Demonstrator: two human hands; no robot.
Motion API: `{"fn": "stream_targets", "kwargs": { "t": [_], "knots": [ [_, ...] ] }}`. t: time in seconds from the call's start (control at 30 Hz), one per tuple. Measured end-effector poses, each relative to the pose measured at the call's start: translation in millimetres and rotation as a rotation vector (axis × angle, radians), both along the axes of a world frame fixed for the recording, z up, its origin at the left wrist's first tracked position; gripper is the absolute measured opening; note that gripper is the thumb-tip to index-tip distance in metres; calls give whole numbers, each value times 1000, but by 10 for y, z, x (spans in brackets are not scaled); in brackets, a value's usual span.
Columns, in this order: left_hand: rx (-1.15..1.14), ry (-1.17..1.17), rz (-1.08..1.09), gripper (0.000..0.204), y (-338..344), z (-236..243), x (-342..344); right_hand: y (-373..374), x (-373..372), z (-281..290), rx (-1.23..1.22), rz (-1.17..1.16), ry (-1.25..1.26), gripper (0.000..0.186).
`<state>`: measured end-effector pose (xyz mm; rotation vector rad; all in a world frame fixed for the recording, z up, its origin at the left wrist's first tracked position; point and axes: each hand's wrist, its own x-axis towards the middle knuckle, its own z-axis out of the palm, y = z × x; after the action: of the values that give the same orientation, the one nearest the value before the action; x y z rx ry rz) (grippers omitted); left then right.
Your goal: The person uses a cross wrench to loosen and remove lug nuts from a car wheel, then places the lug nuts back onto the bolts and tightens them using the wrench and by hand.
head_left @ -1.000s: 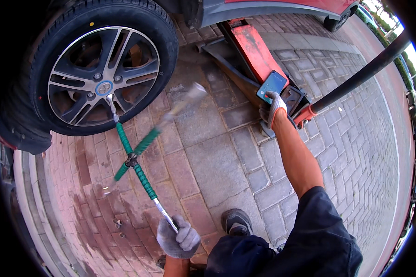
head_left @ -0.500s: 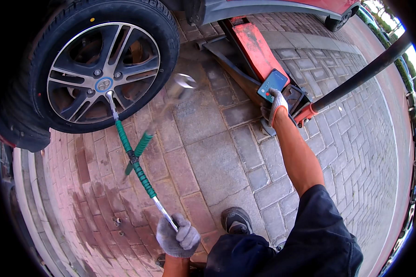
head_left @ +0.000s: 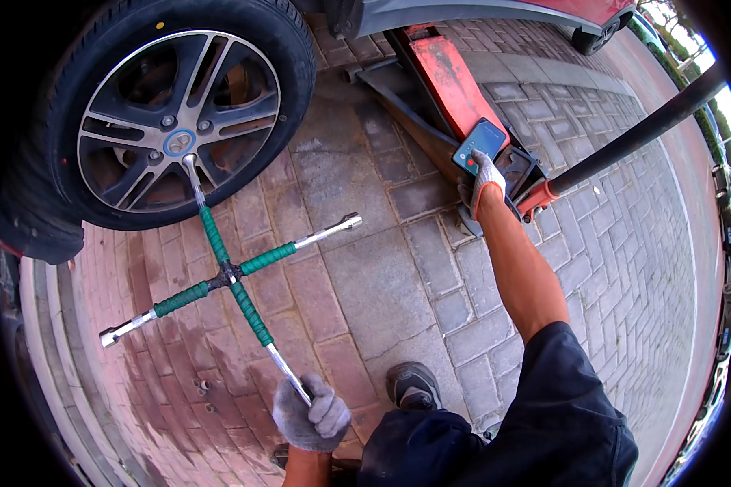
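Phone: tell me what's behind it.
Part of the red jack shows past the upper edge of the phone; whatever lies directly behind is covered and cannot be seen.

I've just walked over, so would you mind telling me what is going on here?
The person's left grip, gloved, holds the near end of a green-wrapped cross-shaped wrench. Its far end meets the car wheel just below the center cap. The right grip, also gloved, holds a phone with its screen lit, above the red floor jack.
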<state>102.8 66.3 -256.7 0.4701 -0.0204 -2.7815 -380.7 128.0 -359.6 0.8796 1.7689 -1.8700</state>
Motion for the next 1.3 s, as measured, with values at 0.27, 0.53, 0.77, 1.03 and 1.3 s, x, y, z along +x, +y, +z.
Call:
{"fn": "stream_targets", "kwargs": {
  "t": [0.27, 0.53, 0.77, 1.03, 1.3],
  "knots": [
    [13, -13, 14, 58, 6, 10, 3, -6, 11, 35, 2, -33, -20, 44],
    [29, -25, -32, 56, -18, -46, -13, 8, 30, 72, 64, -67, 44, 48],
    [102, -193, 119, 42, 25, -366, 108, 53, 1391, 117, -62, 55, 207, 33],
    [-391, -719, -55, 64, -98, -160, -101, -2, 3349, 567, -253, 1350, 1237, 13],
    [-599, -973, 110, 38, 1, -318, -177, -80, 3508, 862, -200, 1403, 576, 18]
  ]
}}
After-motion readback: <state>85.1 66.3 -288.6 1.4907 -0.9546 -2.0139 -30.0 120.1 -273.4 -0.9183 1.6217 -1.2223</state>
